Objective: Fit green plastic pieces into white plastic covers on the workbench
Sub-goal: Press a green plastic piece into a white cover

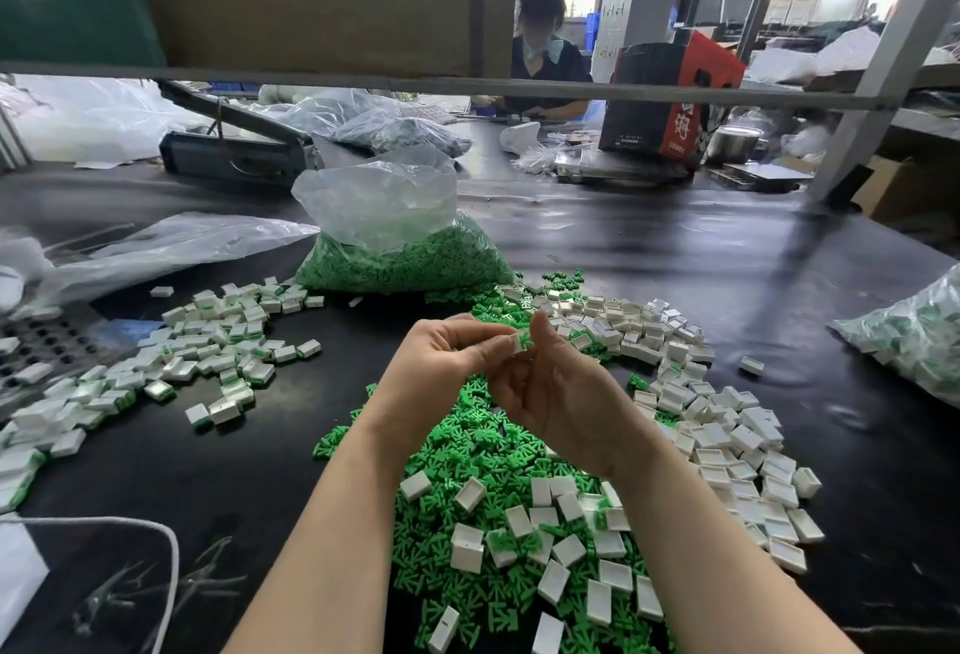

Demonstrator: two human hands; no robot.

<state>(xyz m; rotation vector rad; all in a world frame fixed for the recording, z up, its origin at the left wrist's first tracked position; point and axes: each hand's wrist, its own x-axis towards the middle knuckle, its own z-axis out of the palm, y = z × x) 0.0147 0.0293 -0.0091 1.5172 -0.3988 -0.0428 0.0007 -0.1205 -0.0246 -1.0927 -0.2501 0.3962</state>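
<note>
My left hand pinches a small white cover above the workbench. My right hand holds a green piece right at the cover's open end, fingers curled round it. Below my wrists lies a heap of loose green pieces mixed with empty white covers. More empty white covers spread out to the right. To the left lies a spread of covers with green showing in them.
A clear bag of green pieces stands behind the piles. Another bag of parts lies at the right edge, empty plastic bags at the left. A person works across the black bench. A white cord lies near left.
</note>
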